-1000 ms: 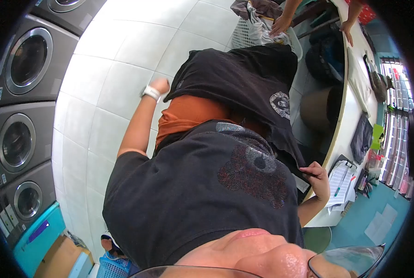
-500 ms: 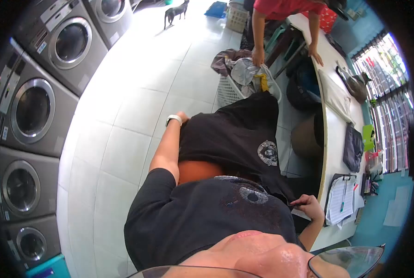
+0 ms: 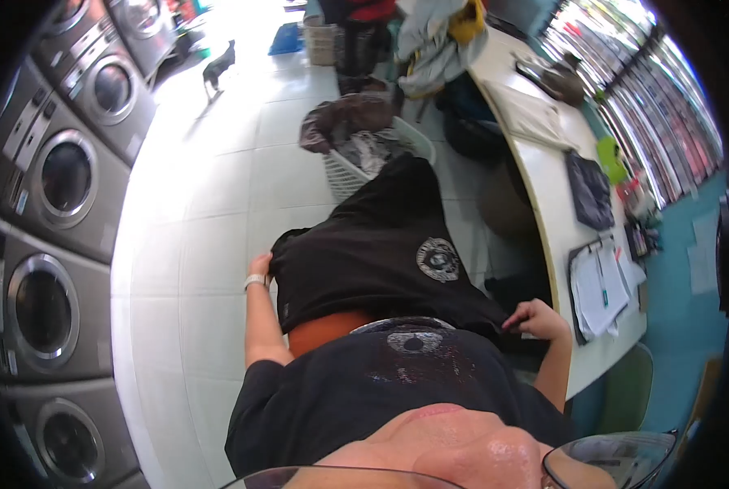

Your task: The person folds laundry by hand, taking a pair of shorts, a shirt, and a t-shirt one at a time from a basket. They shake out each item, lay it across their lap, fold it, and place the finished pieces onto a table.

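Observation:
A black T-shirt point(image 3: 356, 253) with a round white print hangs spread in front of my body, its far part reaching toward the laundry basket. My left hand point(image 3: 260, 265), below which a pale wristband shows, is closed on the shirt's left edge. At the opposite side my right hand point(image 3: 538, 318) pinches a corner of the shirt near the table edge. Beyond the shirt stands a white laundry basket point(image 3: 344, 175) with a brown cloth point(image 3: 340, 118) over its rim and other clothes inside.
Grey front-loading machines point(image 3: 67, 175) line the left wall. A white table point(image 3: 535, 171) runs along my right, bearing folded clothes, a clipboard point(image 3: 599, 289) and a cat point(image 3: 556, 77). A co-worker in red point(image 3: 364, 12) stands beyond the basket. A dark dog point(image 3: 218, 69) stands on the tiled floor.
The co-worker has lifted a bundle of grey and yellow clothes from the basket toward the table. My view has shifted; my left hand is lower in view, and both hands still hold the shirt.

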A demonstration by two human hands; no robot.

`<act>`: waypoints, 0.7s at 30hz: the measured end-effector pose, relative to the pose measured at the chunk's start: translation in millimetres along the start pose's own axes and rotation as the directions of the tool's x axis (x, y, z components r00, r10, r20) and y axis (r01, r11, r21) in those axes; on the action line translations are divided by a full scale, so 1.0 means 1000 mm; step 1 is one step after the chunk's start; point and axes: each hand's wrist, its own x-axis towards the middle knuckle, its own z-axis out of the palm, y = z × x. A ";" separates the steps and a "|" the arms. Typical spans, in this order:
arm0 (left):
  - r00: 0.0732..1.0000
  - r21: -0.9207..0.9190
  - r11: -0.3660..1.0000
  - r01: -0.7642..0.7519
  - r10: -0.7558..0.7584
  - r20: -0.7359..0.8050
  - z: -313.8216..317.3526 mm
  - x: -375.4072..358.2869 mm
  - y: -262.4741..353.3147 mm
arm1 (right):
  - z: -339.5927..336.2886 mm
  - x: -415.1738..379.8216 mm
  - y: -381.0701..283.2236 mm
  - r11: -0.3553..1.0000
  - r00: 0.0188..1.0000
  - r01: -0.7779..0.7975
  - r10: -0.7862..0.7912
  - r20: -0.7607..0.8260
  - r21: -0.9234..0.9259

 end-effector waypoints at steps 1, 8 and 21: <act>0.999 0.238 0.971 0.024 -0.030 0.021 -0.002 -0.004 -0.004 | 0.000 0.001 0.003 1.000 1.000 -0.001 0.001 -0.009 0.018; 0.995 0.878 0.470 -0.093 0.011 0.100 -0.031 -0.108 -0.039 | -0.006 0.002 -0.008 0.995 0.999 0.036 -0.033 -0.042 0.091; 0.989 0.463 0.874 0.146 -0.127 -0.074 -0.054 -0.232 -0.050 | -0.010 -0.001 -0.026 0.982 0.977 0.188 -0.182 -0.112 0.038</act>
